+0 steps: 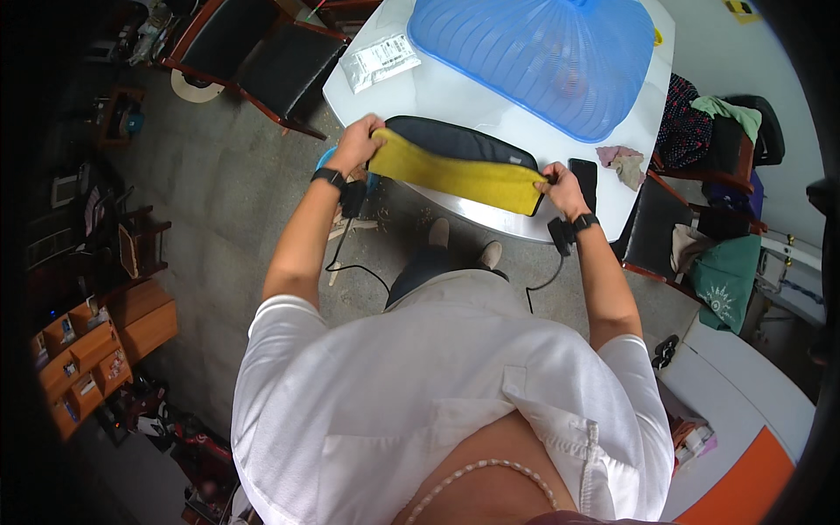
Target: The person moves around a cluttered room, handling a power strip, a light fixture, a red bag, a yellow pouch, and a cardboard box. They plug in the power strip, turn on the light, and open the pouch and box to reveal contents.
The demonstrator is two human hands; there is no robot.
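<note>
Stretched between my two hands is a wide yellow and black fabric band (453,176), folded lengthwise. Its yellow face is towards me and its dark side shows behind, with a small pale tag near the right end. My left hand (354,146) pinches the upper left corner. At the other end, my right hand (566,191) grips the right edge between thumb and fingers. The band is held over the front edge of a white table (453,95). Beside my right hand a black smartphone (583,178) lies on the table.
A blue mesh food cover (525,59) stands on the table, with a plastic mailing packet (380,62) to its left and crumpled cloths (622,163) to its right. Chairs flank the table, one (292,65) at left, another (656,223) at right. Wood scraps (354,225) litter the floor.
</note>
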